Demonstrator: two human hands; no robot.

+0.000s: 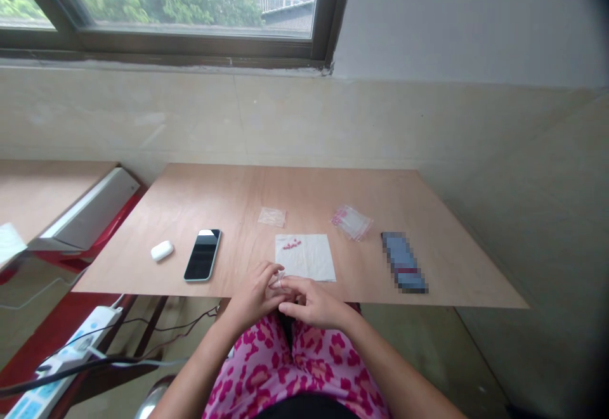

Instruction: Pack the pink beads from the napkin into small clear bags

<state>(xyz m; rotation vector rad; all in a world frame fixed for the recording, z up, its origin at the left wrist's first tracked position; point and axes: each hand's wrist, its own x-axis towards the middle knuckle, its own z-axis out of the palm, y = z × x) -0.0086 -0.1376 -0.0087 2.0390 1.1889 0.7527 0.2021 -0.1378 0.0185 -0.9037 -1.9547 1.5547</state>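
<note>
At the table's front edge, my left hand and my right hand meet, their fingers closed around a small clear zip bag. A thin red line crosses the bag, and most of it is hidden by my fingers. Just beyond my hands lies a white paper sheet. Several small red pieces, too small to name, rest near its upper left corner. Behind the sheet, to the left, a flat clear bag lies on the table. A pile of clear zip bags with pink-red marks sits to the right.
The wooden table bears a white earbud case and a dark-screened phone on the left. A pixelated phone-like slab lies on the right. Below the left edge is a power strip with cables.
</note>
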